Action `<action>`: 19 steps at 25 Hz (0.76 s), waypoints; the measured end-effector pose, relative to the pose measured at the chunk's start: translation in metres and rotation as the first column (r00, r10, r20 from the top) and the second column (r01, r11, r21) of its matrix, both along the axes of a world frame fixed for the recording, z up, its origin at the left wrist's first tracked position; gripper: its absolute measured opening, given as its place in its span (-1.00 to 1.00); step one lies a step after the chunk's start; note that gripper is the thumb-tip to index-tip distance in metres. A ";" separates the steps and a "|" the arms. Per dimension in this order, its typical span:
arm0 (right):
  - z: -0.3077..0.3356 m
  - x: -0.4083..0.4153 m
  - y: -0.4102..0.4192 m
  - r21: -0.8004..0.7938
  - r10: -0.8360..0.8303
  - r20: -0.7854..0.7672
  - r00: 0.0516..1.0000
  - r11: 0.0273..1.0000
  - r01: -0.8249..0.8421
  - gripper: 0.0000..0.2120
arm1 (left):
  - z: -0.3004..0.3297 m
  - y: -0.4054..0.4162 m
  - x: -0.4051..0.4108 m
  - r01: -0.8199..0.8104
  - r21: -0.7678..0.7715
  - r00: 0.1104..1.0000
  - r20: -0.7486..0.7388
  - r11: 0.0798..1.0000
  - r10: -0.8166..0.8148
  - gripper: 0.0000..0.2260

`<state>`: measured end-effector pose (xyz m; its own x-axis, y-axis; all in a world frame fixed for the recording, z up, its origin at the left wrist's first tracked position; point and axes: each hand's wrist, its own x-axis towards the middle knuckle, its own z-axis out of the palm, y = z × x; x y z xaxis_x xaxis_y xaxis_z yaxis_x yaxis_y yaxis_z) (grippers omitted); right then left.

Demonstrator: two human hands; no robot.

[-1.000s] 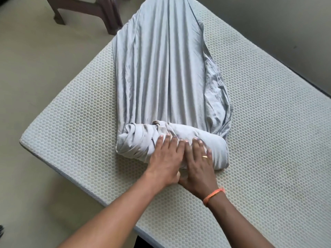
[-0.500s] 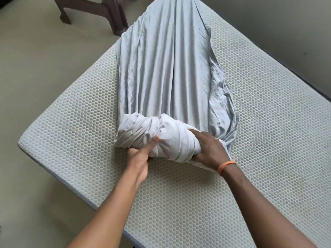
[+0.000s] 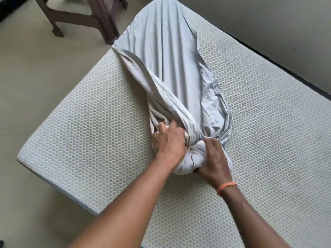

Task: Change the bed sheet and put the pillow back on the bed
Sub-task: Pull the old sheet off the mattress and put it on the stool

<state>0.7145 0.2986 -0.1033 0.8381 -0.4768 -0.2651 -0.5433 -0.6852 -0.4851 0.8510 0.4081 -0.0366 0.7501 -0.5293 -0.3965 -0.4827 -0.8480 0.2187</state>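
Single view, head-mounted, wide-angle. Position: above the near edge of the mattress (image 3: 268, 140), looking forward and steeply down. Proximity: close; both forearms enter from the bottom edge, the left hand (image 3: 170, 142) and right hand (image 3: 213, 158) sitting at frame centre on the grey bed sheet (image 3: 172, 56). Framing: mattress runs diagonally, its near-left corner at the left, its far end cut by the top edge. Periphery: floor (image 3: 35, 86) on the left, brown wooden furniture legs (image 3: 100, 18) at far left, wall (image 3: 268, 24) at far right. No second view; nothing shared.

Both hands gripping bunched grey sheet (image 3: 172, 56), bare mattress (image 3: 268, 122)
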 end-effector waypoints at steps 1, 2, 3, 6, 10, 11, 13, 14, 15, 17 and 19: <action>0.004 -0.016 0.012 0.001 -0.293 -0.036 0.955 0.956 0.294 -0.08 | -0.003 -0.006 -0.007 0.077 0.080 0.997 0.003 0.994 -0.077 -0.73; 0.000 -0.030 0.023 0.052 -0.559 -0.136 0.818 0.820 0.569 0.00 | -0.004 -0.014 -0.014 0.139 0.135 0.990 0.013 0.981 -0.142 -0.72; -0.005 -0.035 0.030 0.163 -0.701 -0.264 0.662 0.644 0.747 -0.01 | -0.006 -0.020 -0.017 0.187 0.176 0.981 0.024 0.966 -0.194 -0.71; -0.018 -0.026 0.023 0.693 -0.805 -0.380 0.457 0.080 0.717 0.03 | -0.006 -0.026 -0.020 0.235 0.211 0.971 -0.009 0.949 -0.239 -0.68; -0.018 0.012 0.006 0.901 -0.899 -0.294 0.323 -0.149 0.407 -0.19 | -0.007 0.008 -0.025 0.167 0.118 0.985 -0.069 0.979 -0.160 -0.70; -0.010 0.023 0.005 0.909 -0.912 -0.172 0.371 -0.002 0.417 -0.26 | -0.007 0.019 -0.024 0.096 0.062 0.992 -0.087 0.993 -0.090 -0.70; 0.006 0.050 0.005 0.836 -0.788 0.071 0.611 0.381 0.395 -0.37 | -0.009 0.039 -0.020 -0.116 -0.034 0.985 -0.135 0.993 0.110 -0.68; 0.016 0.062 0.011 0.740 -0.622 0.167 0.765 0.592 0.319 -0.47 | -0.012 0.053 -0.023 -0.229 -0.045 0.955 -0.202 0.972 0.215 -0.67; 0.023 0.071 0.023 0.599 -0.396 0.220 0.891 0.776 0.197 -0.57 | -0.018 0.067 -0.030 -0.357 -0.056 0.898 -0.294 0.932 0.327 -0.66; 0.021 0.076 0.063 0.314 0.178 0.115 0.977 0.927 -0.206 -0.74 | -0.036 0.108 -0.065 -0.604 0.009 0.656 -0.562 0.797 0.504 -0.63; 0.003 0.055 0.112 0.119 0.548 -0.188 0.815 0.837 -0.535 -0.78 | -0.047 0.148 -0.110 -0.683 0.122 0.418 -0.743 0.720 0.523 -0.61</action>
<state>0.7698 0.4104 -0.1004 0.8793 0.0591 -0.4725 -0.1843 -0.8727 -0.4522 0.7409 0.5565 -0.0838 0.4382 -0.1696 -0.8827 0.5083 -0.7632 0.3990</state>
